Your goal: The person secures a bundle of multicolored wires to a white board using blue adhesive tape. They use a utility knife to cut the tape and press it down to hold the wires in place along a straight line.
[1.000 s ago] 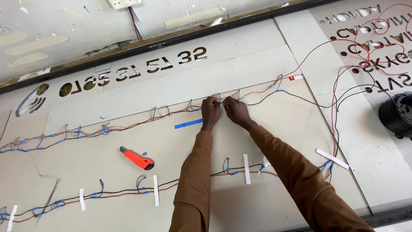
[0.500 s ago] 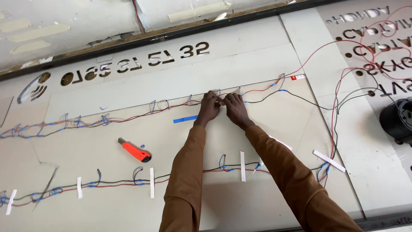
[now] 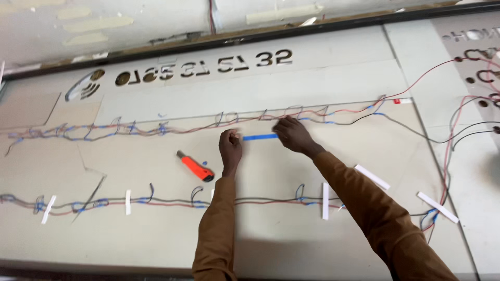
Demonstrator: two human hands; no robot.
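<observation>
Stretching between the two hands is a short blue strip [image 3: 260, 137], lying flat on the pale sign panel [image 3: 291, 244] just below the upper run of wires [image 3: 156, 128]. The left hand [image 3: 230, 147] pinches the strip's end at nine o'clock, fingers closed narrowly on it, while the right hand [image 3: 292, 134] covers the end at three o'clock; its fingertips seem to press or pinch that end, though the view from behind the knuckles does not show which. Both arms wear brown sleeves and reach up from six o'clock.

At about eight o'clock from the left hand, near it, lies an orange utility knife [image 3: 196, 166], apart from both hands. Toward six o'clock a lower run of wires [image 3: 172, 202] crosses the panel, held down by white tape strips [image 3: 325, 201] set across it. Two loose white strips [image 3: 372, 177] lie at four o'clock from the right hand. At twelve o'clock, cut-out stencil figures [image 3: 208, 66] pierce the panel near its top edge. Red and black leads [image 3: 453, 130] trail off at three o'clock
</observation>
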